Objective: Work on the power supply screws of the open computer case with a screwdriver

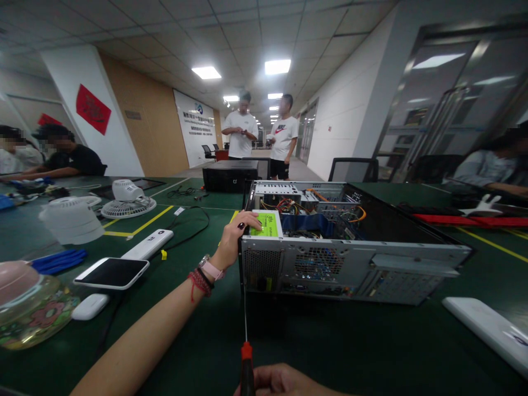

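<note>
An opened computer case (358, 269) lies on its side, its perforated metal back panel facing me. At its near left corner sits a power supply (270, 224) with a bright green label. My left hand (236, 237) grips that corner, fingers bent over the power supply's top; the thumb is hidden. Low in the view, my right hand (280, 380) is closed around the dark handle of a screwdriver (246, 352) with a red collar. Its thin shaft points up at the case's lower left corner, and whether the tip touches a screw I cannot tell.
Left on the green table (198, 330) are a phone (113, 273), a white power bank (148, 245), a white earbud case (91, 307), a glass bottle (37, 313) and a small fan (127, 198). A white device (490, 330) lies right. A black box (229, 176) stands behind; people are nearby.
</note>
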### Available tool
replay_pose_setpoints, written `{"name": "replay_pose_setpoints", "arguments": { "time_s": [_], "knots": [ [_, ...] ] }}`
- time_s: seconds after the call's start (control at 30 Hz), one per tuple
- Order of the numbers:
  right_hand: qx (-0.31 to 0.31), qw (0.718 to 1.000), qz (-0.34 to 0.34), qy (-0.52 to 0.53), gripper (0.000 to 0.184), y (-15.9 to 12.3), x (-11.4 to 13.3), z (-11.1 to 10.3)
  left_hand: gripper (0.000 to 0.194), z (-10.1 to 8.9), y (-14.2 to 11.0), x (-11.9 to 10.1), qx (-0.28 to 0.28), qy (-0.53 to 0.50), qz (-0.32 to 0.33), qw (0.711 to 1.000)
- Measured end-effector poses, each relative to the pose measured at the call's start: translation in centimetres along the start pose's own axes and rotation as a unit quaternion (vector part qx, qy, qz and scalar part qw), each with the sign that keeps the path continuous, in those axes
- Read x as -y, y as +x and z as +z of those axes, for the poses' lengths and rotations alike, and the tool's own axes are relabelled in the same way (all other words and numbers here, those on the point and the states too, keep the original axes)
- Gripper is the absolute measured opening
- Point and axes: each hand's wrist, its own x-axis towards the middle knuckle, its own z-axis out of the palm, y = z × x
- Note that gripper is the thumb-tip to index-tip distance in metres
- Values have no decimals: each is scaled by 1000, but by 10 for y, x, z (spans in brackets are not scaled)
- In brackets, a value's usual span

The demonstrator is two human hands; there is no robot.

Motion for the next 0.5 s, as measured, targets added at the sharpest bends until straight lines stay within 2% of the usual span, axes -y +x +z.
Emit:
{"name": "replay_pose_setpoints", "arguments": {
  "time_s": [0.27, 0.5],
  "knots": [
    [-53, 998, 32, 30, 66, 3, -4, -4, 47, 0, 0, 0, -1, 16, -10, 1000],
    [-60, 997, 34, 45, 69, 1, 0, -1, 46, 1, 0, 1, -1, 9, -6, 1000]
  ]
}}
